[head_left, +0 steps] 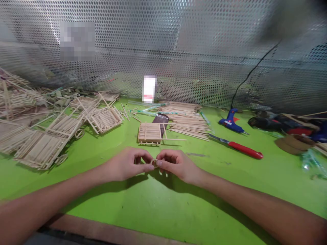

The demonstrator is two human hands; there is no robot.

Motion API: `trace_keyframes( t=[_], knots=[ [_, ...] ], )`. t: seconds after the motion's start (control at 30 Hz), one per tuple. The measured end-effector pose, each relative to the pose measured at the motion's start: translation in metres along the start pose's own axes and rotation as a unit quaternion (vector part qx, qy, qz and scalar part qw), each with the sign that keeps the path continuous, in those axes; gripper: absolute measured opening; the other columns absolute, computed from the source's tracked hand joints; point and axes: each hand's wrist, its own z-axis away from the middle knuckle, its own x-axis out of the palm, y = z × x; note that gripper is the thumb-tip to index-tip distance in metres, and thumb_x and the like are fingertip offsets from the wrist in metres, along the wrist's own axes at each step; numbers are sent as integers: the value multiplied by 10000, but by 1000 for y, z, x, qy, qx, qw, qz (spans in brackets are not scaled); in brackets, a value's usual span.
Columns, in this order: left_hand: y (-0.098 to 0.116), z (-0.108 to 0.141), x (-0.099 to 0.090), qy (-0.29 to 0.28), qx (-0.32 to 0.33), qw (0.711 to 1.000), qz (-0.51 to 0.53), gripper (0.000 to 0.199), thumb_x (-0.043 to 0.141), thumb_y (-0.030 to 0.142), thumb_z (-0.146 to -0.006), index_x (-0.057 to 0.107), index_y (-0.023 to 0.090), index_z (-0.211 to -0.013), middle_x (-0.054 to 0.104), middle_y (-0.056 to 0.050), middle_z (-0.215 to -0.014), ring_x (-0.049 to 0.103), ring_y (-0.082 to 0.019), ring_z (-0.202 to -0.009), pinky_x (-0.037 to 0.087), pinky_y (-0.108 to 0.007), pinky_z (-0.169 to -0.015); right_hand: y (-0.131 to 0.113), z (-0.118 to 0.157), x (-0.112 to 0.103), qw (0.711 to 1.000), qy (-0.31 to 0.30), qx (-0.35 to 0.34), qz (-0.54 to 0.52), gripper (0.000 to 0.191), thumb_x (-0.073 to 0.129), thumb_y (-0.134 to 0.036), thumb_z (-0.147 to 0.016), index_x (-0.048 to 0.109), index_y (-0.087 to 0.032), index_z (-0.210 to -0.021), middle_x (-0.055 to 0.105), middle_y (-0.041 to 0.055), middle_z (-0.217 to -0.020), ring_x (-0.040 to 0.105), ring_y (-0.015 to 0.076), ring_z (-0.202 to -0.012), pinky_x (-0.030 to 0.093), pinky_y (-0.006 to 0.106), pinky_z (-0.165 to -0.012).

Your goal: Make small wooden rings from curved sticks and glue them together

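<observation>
My left hand (125,165) and my right hand (180,165) meet above the green table, fingertips pinched together. Between them is a small light-brown ring-like piece (154,162), mostly covered by the fingers. Just beyond the hands sits a miniature cart body (150,132) made of thin wooden sticks, its two long shafts pointing right. To the right lies a knife with a red handle (245,149), its blade towards the sticks.
A pile of thin sticks (189,119) lies behind the cart body. Several stick-built carts (43,148) crowd the left side. A blue glue gun (231,121) and a brown tape roll (295,143) are at right. A perforated metal panel (194,61) rises behind.
</observation>
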Motion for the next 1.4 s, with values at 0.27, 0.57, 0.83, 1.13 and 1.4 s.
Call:
trace_keyframes(
  t=[0.27, 0.57, 0.83, 1.13, 1.4],
  knots=[
    [3, -3, -1, 30, 4, 999, 21, 384, 684, 562, -883, 794, 207, -981, 692, -46, -757, 562, -179, -669, 409, -310, -583, 1, 0, 0, 1000, 10, 2, 2, 426, 765, -569, -855, 714, -157, -949, 681, 21, -777, 580, 123, -633, 436, 273, -565],
    [-1, -8, -4, 46, 8, 999, 9, 338, 702, 517, -883, 788, 201, -968, 712, -40, -788, 554, -166, -659, 415, -318, -613, -3, -2, 1, 1000, 15, -13, 0, 419, 761, -545, -864, 720, -147, -988, 723, 49, -859, 604, 129, -678, 468, 295, -614],
    [1, -6, -4, 42, -20, 999, -9, 359, 711, 541, -871, 807, 214, -981, 675, -24, -703, 531, -166, -620, 391, -316, -594, -4, -3, 1, 1000, 21, -14, -9, 444, 788, -547, -834, 716, -157, -1032, 731, 60, -892, 622, 147, -714, 489, 315, -633],
    [2, -7, -4, 25, -31, 999, -14, 346, 707, 533, -868, 808, 219, -973, 755, -48, -844, 592, -176, -684, 422, -325, -640, -2, -2, 1, 1000, 15, -9, -8, 415, 837, -505, -802, 726, -164, -1010, 721, 49, -882, 627, 152, -734, 479, 313, -650],
    [0, -5, -3, -36, -11, 999, -6, 331, 745, 506, -854, 784, 201, -978, 736, -25, -829, 601, -162, -699, 407, -295, -638, -6, -3, 2, 999, 23, -17, 16, 402, 787, -539, -842, 734, -155, -947, 720, 45, -840, 589, 137, -688, 435, 285, -615]
  ],
)
